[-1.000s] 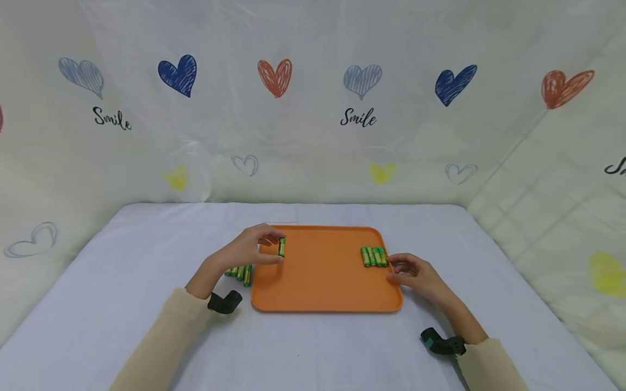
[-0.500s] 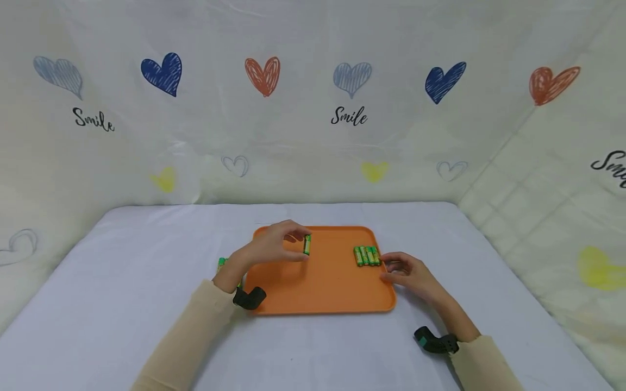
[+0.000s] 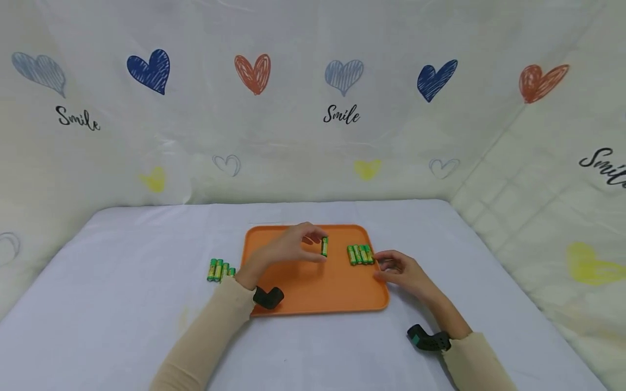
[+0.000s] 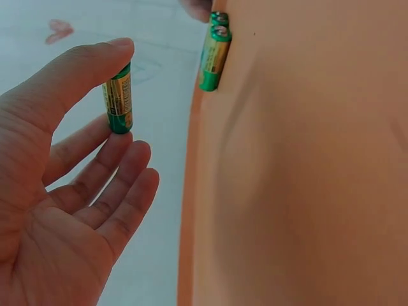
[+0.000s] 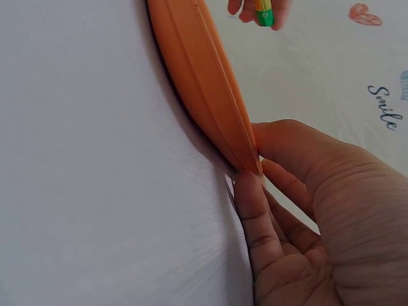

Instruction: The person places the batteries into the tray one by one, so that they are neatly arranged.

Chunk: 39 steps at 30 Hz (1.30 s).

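Your left hand (image 3: pixel 293 245) has slid across from the left end of the orange tray (image 3: pixel 313 296) since a second ago, and it takes a green-and-gold battery (image 3: pixel 325 247) along with it. Now it is over the right half, near a row of four batteries (image 3: pixel 360 254). Your right hand (image 3: pixel 403 274) stays at the right edge.

You pinch the battery by its two ends, with your left thumb on the near end and a fingertip on the far end. Your other left fingers bend softly and hold nothing. The battery is up in the air, above the tray, and its long side points away from you, much like the ones in the row. Those four lie side by side on the tray, close to its right rim.

Your right hand pinches that rim between thumb and finger. Its fingertips are just beside the last battery in the row; you cannot tell if they touch it.

To the left of the tray, four more batteries (image 3: pixel 220 270) show on the white cloth (image 3: pixel 98 304) that covers the desk. Your left sleeve (image 3: pixel 207 331) is close beside them. You wear a small black thing on each wrist. Behind the desk hangs a pale sheet (image 3: pixel 293 146) with hearts and the word "Smile" on it.
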Each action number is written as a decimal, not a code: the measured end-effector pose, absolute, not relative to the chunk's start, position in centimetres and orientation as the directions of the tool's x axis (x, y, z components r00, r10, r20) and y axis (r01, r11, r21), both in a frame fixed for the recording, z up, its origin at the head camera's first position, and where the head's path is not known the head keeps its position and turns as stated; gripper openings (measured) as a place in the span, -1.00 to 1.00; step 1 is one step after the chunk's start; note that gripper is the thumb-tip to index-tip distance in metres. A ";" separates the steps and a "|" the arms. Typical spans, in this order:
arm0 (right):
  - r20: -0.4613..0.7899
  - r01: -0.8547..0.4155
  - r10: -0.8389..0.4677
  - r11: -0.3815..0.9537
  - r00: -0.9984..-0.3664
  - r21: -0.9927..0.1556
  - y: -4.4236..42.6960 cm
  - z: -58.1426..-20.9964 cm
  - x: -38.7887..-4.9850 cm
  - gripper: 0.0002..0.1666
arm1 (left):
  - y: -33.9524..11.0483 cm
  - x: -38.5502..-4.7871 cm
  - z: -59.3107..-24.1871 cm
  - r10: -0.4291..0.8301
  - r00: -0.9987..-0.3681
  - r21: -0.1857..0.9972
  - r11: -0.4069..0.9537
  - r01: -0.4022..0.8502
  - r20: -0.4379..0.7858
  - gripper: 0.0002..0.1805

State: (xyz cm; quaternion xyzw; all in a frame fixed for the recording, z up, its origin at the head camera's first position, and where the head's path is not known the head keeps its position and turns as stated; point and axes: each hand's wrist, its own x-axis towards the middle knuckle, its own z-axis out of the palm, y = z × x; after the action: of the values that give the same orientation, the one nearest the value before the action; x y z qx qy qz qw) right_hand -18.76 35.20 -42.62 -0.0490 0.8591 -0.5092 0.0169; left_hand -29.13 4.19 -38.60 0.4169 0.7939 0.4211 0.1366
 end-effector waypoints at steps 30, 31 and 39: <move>0.019 -0.068 -0.117 0.433 -0.993 -0.899 34.8 -42.2 -18.5 -0.44 | 10.3 -29.5 -41.4 0.777 -0.626 0.729 0.391 0.562 0.065 -0.44; 0.018 -0.068 -0.118 0.434 -0.993 -0.898 34.8 -42.2 -18.5 -0.44 | 10.4 -29.5 -41.5 0.772 -0.633 0.725 0.399 0.561 0.065 -0.44; 0.025 -0.070 -0.106 0.444 -0.994 -0.893 34.9 -42.2 -18.6 -0.45 | 11.1 -29.4 -41.5 0.753 -0.656 0.717 0.427 0.551 0.055 -0.46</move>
State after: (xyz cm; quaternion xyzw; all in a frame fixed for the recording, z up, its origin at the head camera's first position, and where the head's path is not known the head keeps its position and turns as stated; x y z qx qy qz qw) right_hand -18.58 34.86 -42.17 -0.0517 0.8494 -0.5249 0.0173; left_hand -29.42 11.06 -41.52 0.3912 0.8334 0.3651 0.1383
